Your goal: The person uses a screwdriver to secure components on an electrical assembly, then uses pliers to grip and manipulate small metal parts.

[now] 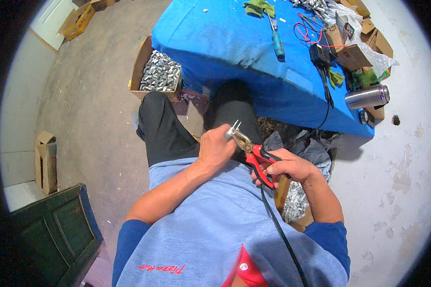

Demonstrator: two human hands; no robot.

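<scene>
In front of my lap, my left hand point(214, 147) is closed around a small silver metal part point(229, 133) with two thin prongs sticking up. Most of that part is hidden by the fingers. My right hand point(294, 165) grips a pair of pliers point(259, 158) by its red and black handles. The plier jaws point up and left and meet the silver part beside my left fingertips. Whether they are clamped on it, I cannot tell.
Ahead stands a blue-covered table point(215, 36) bearing a teal-handled screwdriver point(277, 45), a black power adapter point(319, 55) and a steel tumbler point(367, 97). A carton of small metal parts point(161, 71) sits left of it. More silver pieces point(296, 201) lie in a box at my right.
</scene>
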